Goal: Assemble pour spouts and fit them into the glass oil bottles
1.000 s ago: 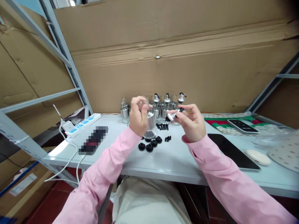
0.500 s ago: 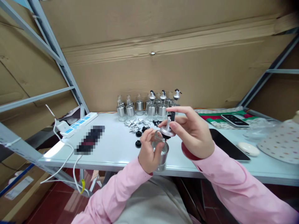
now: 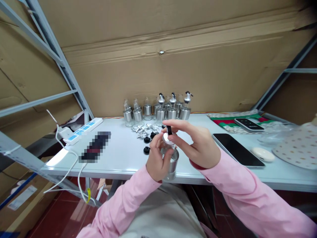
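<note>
The left hand (image 3: 158, 160) partly hides the bottle (image 3: 174, 161) under the pourer (image 3: 167, 138).

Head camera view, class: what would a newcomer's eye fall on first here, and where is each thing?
Probably the two pink sleeves reaching in from below, with the left hand around a clear-and-silver bottle and the right hand gripping a black-and-silver pourer at its mouth. Behind them, a cluster of similar bottles, three with pourers, stands before the broad brown cardboard.
</note>
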### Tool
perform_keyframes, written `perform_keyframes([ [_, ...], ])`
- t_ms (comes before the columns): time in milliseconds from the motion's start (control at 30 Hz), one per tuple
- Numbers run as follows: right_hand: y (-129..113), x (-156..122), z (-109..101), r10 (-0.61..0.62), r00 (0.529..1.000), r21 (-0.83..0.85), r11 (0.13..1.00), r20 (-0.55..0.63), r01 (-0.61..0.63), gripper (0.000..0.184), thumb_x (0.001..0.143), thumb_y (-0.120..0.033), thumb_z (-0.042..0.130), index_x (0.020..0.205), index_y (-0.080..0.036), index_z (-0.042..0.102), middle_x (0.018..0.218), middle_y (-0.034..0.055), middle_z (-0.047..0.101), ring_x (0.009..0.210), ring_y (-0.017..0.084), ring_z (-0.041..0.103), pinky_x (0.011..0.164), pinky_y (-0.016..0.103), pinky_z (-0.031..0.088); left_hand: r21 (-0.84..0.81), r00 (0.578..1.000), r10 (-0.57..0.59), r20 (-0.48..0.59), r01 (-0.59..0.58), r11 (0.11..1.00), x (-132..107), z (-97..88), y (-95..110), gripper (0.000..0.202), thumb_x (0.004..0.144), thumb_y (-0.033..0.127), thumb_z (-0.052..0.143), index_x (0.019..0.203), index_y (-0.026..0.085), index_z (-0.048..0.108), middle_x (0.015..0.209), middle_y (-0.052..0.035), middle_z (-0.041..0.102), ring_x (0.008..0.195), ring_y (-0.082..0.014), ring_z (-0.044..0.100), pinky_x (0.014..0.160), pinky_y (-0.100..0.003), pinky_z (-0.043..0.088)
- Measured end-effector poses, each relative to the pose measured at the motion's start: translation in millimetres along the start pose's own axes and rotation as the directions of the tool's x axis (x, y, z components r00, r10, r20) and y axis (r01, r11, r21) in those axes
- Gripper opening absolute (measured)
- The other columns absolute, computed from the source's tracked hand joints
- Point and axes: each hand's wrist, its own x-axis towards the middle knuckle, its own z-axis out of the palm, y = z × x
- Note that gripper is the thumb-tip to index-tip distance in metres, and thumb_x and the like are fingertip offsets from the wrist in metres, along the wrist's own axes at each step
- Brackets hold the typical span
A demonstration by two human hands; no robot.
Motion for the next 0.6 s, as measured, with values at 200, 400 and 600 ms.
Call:
perform_keyframes([
  [200, -1.8, -1.1, 2.1, 0.051, 0.998, -0.034, 0.998, -0.031, -0.052, 0.026, 0.087, -0.027, 0.047, 0.112, -0.025, 0.055, 0.088, 0.0028, 0.067, 0.076, 0.014, 0.066, 0.067, 0.025, 0.052, 0.054, 1.0, 0.012, 0.027, -0.014, 0.998, 1.7, -3.5, -1.5, 0.043, 0.093, 0.026, 0.035, 0.135, 0.026, 0.023, 0.136, -0.0132, 0.039, 0.12, -0.021, 0.047, 0.09, -0.035, 0.047],
  [400, -2.9, -1.6, 3.5, 0.105, 0.993, -0.056, 0.993, -0.046, -0.107, 0.024, 0.087, -0.028, 0.047, 0.11, -0.022, 0.053, 0.076, 0.0006, 0.068, 0.067, 0.013, 0.067, 0.06, 0.021, 0.05, 0.052, 0.999, 0.016, 0.038, -0.018, 0.998, 4.3, -4.4, -2.3, 0.041, 0.094, 0.027, 0.034, 0.134, 0.022, 0.026, 0.131, -0.0134, 0.044, 0.114, -0.0192, 0.052, 0.086, -0.031, 0.049],
  [600, -8.0, -3.5, 1.3, 0.168, 0.985, -0.098, 0.981, -0.028, -0.17, 0.022, 0.086, -0.027, 0.048, 0.106, -0.021, 0.054, 0.076, 0.0008, 0.069, 0.07, 0.014, 0.068, 0.064, 0.022, 0.051, 0.009, 0.999, 0.044, -0.016, -0.044, 0.999, 5.1, -2.0, -4.6, 0.034, 0.093, 0.028, 0.038, 0.126, 0.023, 0.035, 0.125, -0.0113, 0.049, 0.106, -0.0176, 0.056, 0.08, -0.029, 0.05],
])
